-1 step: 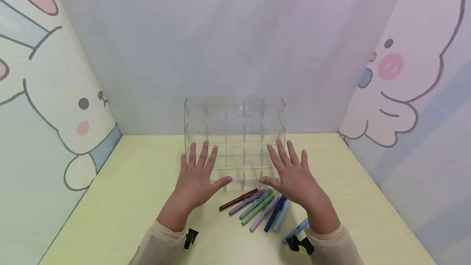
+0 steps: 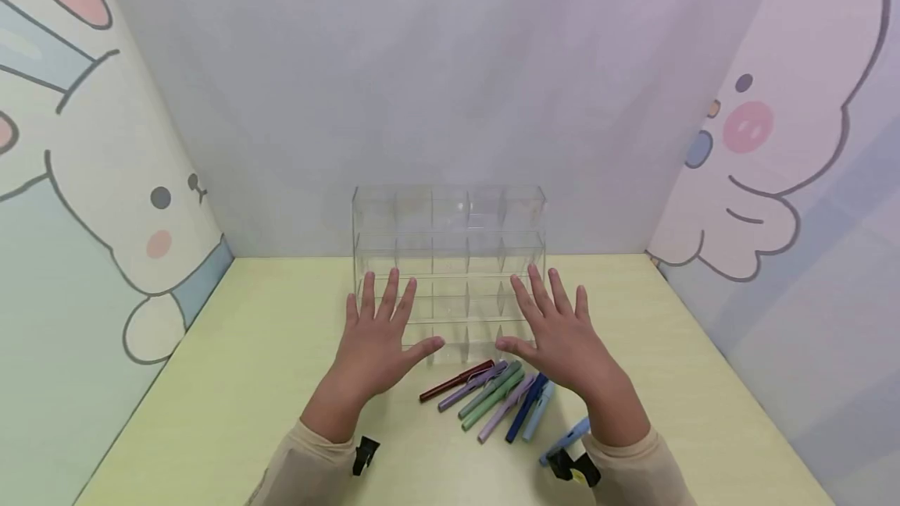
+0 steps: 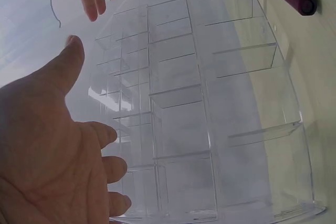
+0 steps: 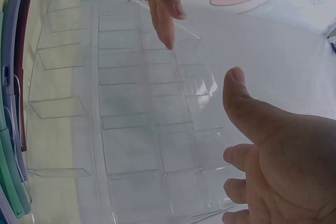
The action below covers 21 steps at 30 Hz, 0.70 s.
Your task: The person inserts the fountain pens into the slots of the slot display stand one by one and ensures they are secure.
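Both hands hover with fingers spread and palms down, in front of a clear tiered organizer (image 2: 450, 240) divided into compartments. My left hand (image 2: 373, 350) overlaps its lower left side in the head view, my right hand (image 2: 562, 342) its lower right side. Neither holds anything. Between and below them lies a row of capped pens: dark red (image 2: 457, 381), purple (image 2: 473, 386), grey-green (image 2: 490, 390), light green (image 2: 494, 400), lilac (image 2: 506, 410), navy (image 2: 526, 409) and light blue (image 2: 539, 412). Another blue pen (image 2: 565, 440) lies apart near the right wrist, partly hidden by it.
The pale yellow table (image 2: 281, 318) meets a grey back wall (image 2: 450, 84) just behind the organizer. Side panels carry a cartoon rabbit (image 2: 126, 201) on the left and another cartoon animal (image 2: 787, 115) on the right. Black clips (image 2: 365, 455) show at both sleeves.
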{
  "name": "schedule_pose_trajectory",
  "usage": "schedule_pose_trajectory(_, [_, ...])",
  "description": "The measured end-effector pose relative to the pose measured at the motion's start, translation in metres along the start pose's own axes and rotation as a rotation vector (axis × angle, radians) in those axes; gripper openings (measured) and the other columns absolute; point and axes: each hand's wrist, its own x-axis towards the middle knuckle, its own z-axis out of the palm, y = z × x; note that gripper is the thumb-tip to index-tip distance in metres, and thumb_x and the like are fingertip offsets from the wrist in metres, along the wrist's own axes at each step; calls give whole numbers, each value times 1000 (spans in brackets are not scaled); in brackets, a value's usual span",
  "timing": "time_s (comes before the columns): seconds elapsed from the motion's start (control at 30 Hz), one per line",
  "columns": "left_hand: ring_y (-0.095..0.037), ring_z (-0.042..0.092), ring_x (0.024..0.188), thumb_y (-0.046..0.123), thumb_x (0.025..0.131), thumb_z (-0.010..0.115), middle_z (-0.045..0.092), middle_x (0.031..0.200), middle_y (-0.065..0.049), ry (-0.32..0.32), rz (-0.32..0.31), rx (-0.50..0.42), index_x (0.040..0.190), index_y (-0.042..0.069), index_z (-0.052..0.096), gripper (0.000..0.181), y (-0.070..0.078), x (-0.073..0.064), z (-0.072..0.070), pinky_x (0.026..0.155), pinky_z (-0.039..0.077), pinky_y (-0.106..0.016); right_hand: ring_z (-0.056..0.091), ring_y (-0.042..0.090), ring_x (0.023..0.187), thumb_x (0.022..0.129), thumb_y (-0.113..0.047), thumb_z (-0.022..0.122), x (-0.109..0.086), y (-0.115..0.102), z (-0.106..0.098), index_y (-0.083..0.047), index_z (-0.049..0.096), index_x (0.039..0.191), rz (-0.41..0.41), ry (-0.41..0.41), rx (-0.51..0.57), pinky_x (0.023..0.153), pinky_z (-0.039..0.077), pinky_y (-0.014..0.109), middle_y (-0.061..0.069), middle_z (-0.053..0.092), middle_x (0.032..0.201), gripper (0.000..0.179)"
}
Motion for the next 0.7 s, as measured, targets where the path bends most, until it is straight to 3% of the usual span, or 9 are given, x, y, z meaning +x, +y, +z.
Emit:
schedule_pose_trajectory(0.3, [-38, -14, 150, 83, 85, 36, -7, 166, -5, 34, -12, 4, 159, 23, 5, 101, -2, 0, 0, 118, 0, -63, -9, 37, 151, 88, -75, 45, -3, 2, 1, -24, 4, 160, 8, 2, 20, 114, -3, 70, 7, -9, 166, 97])
schedule_pose_trajectory(0.43, [-37, -16, 150, 84, 84, 35, -14, 165, -4, 83, -12, -20, 159, 23, -1, 104, -7, 3, -3, 118, 1, -64, -8, 38, 151, 88, -75, 44, -3, 3, 1, -24, 3, 160, 6, -1, 24, 114, -3, 70, 8, -8, 166, 98])
schedule_pose_trajectory(0.57, [-35, -26, 147, 85, 82, 38, -25, 162, -1, 118, -48, -82, 158, 24, -10, 109, -21, 6, -12, 117, 2, -66, -10, 37, 151, 87, -76, 44, -2, 5, -2, -24, 1, 160, 3, 3, 30, 114, -3, 70, 7, -10, 166, 99])
schedule_pose_trajectory(0.7, [-34, -30, 145, 83, 81, 46, -31, 159, 3, 93, -106, -215, 156, 24, -17, 114, -44, 8, -24, 114, 7, -71, -12, 36, 151, 87, -76, 45, -1, 8, -7, -23, 0, 160, 1, 18, 36, 114, -2, 70, 8, -10, 166, 100])
